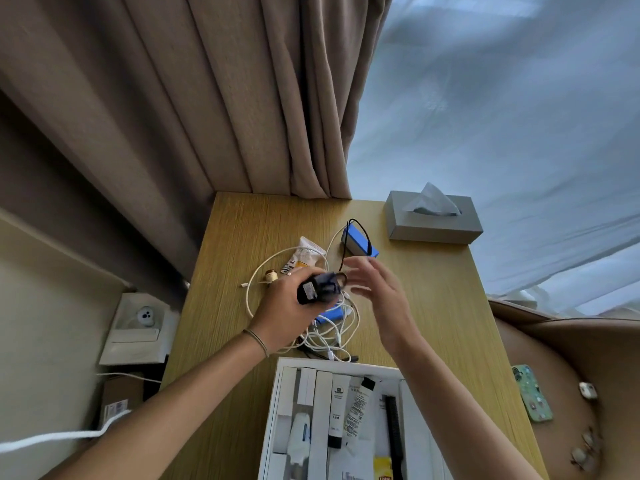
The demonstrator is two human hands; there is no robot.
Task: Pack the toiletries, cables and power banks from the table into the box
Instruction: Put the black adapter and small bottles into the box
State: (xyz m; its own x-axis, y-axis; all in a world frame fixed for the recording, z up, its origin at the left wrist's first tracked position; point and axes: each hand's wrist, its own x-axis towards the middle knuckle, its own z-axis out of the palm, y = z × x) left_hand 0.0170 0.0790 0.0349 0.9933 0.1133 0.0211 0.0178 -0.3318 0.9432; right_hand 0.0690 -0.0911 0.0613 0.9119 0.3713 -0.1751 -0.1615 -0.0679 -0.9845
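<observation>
Grained wooden desk (433, 306), bare toward its right edge. Left hand (287, 313), fingers curled round a blocky black charger (317, 289), lifted over tangled white cables (332, 332). Right hand (377, 292) beside it, fingers spread, perhaps blurred mid-motion. Two blue power banks: one (358, 242) behind, one (329, 315) half hidden. White box (277, 410) at near edge.

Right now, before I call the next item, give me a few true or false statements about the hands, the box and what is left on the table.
1. The left hand grips a black charger. True.
2. The right hand holds a tube. False: its fingers are spread and hold nothing.
3. The white box holds no items yet. False: tubes and a black comb lie in it.
4. A blue power bank lies on the table near the tissue box. True.
5. All white cables are packed. False: they lie tangled on the table.
</observation>
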